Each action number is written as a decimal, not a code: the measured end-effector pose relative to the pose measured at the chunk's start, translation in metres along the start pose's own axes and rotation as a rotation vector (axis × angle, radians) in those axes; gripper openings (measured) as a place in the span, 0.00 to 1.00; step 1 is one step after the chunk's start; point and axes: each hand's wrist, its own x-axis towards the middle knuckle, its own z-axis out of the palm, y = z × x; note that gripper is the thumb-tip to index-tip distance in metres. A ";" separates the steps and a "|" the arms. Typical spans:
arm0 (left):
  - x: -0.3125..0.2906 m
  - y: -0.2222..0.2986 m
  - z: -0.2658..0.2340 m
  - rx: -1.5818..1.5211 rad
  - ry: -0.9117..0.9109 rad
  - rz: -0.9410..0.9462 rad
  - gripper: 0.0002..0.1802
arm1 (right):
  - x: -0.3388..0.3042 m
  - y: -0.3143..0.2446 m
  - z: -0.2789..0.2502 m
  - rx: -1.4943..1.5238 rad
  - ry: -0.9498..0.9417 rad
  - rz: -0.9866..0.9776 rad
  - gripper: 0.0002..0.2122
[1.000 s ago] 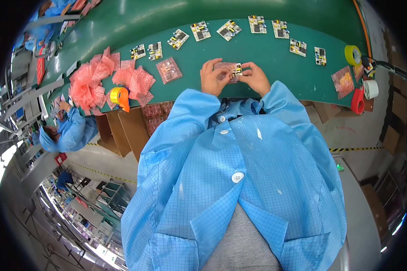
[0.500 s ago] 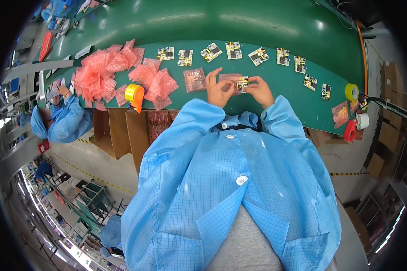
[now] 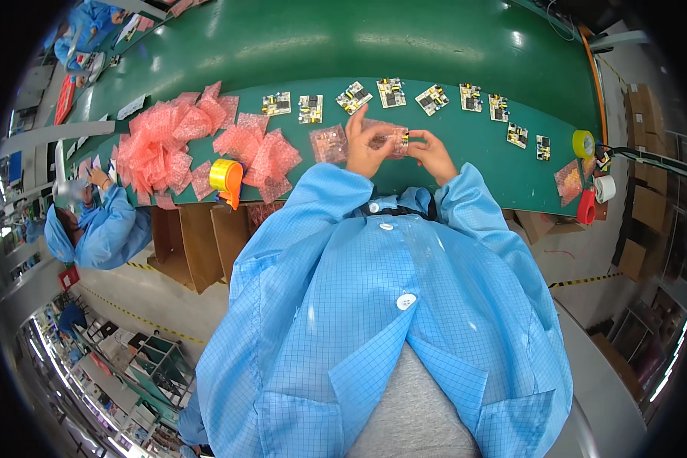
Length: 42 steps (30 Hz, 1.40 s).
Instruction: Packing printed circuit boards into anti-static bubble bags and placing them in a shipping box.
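My left hand [image 3: 366, 155] is closed on a pink bubble-wrap bag [image 3: 385, 131], pinching it by thumb and forefinger while the other fingers stretch up. At the bag's right end my right hand [image 3: 435, 156] pinches a small circuit board [image 3: 405, 138]. Most of that board appears to lie inside the bag, with its right edge showing beside my fingertips. Left of my left hand, a filled bubble-wrap bag [image 3: 329, 144] lies flat on the green table [image 3: 282, 197]. Beyond both hands, several loose circuit boards [image 3: 391, 92] form a curved row.
To the left are a heap of pink bubble-wrap bags [image 3: 156, 141] and a yellow tape roll [image 3: 226, 175]. Tape rolls [image 3: 583, 143] and red-handled scissors [image 3: 586, 206] lie at the right edge. Cardboard boxes [image 3: 198, 237] stand below the table. Another person [image 3: 103, 225] sits at far left.
The circuit board has gone from the bag's mouth to mostly inside the bag. My right hand has shifted slightly left with it. The whole view has tilted a little.
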 end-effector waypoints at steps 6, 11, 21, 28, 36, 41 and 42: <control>0.020 -0.004 -0.042 -0.987 0.382 -0.714 0.15 | -0.003 0.000 0.004 0.271 -0.132 -0.096 0.19; -0.002 -0.038 -0.048 -1.166 -0.386 -0.869 0.20 | -0.005 -0.010 0.017 0.355 -0.287 -0.078 0.20; -0.022 -0.034 -0.041 -1.217 -0.441 -0.910 0.25 | -0.009 0.000 0.025 0.256 -0.384 -0.027 0.20; -0.032 -0.043 -0.040 -1.071 -0.422 -0.623 0.27 | -0.017 -0.009 0.034 0.455 -0.460 0.035 0.20; -0.025 -0.017 -0.058 -1.357 -0.332 -0.911 0.22 | -0.014 -0.015 0.045 0.232 -0.428 -0.098 0.21; -0.031 0.009 -0.071 -1.326 -0.339 -0.850 0.24 | -0.014 -0.020 0.054 0.201 -0.434 -0.081 0.21; -0.030 0.012 -0.073 -1.319 -0.344 -0.836 0.24 | -0.013 -0.021 0.055 0.189 -0.412 -0.083 0.21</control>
